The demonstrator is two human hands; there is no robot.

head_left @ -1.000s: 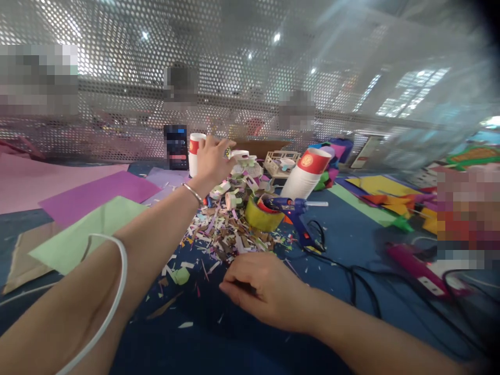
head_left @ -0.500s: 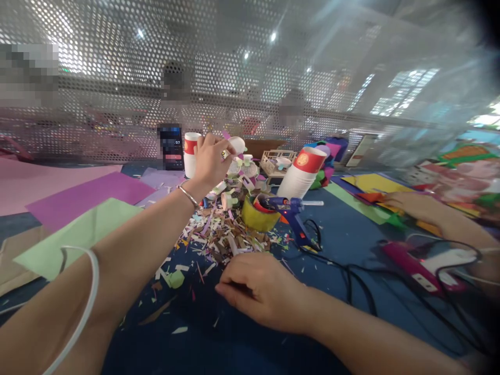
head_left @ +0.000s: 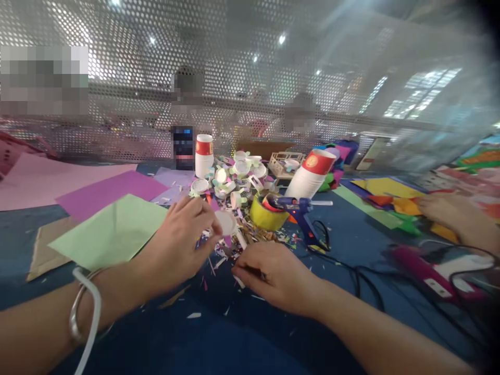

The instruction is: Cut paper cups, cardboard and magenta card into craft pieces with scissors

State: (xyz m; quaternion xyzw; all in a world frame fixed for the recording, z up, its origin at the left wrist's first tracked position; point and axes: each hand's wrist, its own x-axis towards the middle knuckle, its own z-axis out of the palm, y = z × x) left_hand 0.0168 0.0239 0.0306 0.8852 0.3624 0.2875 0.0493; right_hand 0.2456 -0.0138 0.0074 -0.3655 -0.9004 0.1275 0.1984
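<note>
My left hand point(head_left: 180, 241) pinches a small white paper-cup piece point(head_left: 226, 223) with purple bits on it, held just above a heap of paper scraps point(head_left: 234, 240). My right hand point(head_left: 273, 276) rests knuckles-up on the blue table cover point(head_left: 219, 333), fingers curled round something thin that I cannot make out. Behind the scraps lies a cluster of cut white cup pieces point(head_left: 238, 174). A yellow tape roll point(head_left: 267, 212) and a blue glue gun point(head_left: 299, 211) sit just beyond my right hand.
Red-and-white paper cups point(head_left: 203, 153) stand at the back, with a leaning stack point(head_left: 310, 174) to the right. Green point(head_left: 111, 229) and purple point(head_left: 105, 192) paper sheets lie left. Another person's hand point(head_left: 449, 211) rests on coloured papers, near a pink glue gun point(head_left: 420, 268) and black cables point(head_left: 363, 281).
My left hand has come back from the far cup cluster toward me, carrying a white cup piece down to the scrap heap. My right hand has stayed put.
</note>
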